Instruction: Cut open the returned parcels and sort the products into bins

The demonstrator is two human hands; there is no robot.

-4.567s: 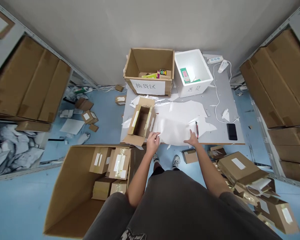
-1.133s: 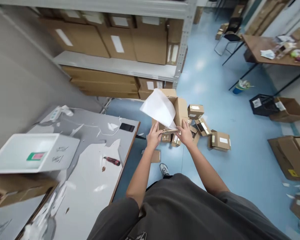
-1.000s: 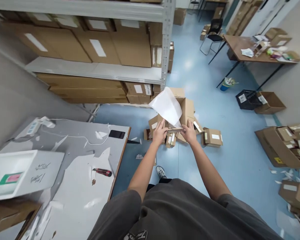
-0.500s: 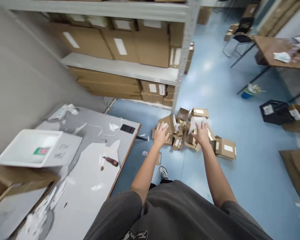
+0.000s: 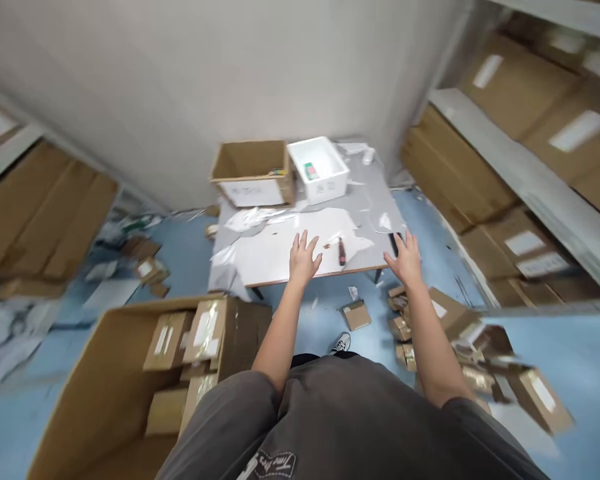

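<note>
hands (image 5: pixel 303 262) swung toward grey table (image 5: pixel 375 183)

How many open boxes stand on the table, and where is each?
2: a cardboard box at the back left, a white box just to its right. Any behind might be hidden.

Fairly bright, even lt w/ soft shadows; motion blur smears L-side boxes (image 5: pixel 45 213), plus wide-angle distortion nr edges.

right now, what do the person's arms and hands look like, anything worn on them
The left hand and right hand are ungloved, with no jewellery visible. Loose, dark grey short sleeves leave the forearms uncovered.
</note>
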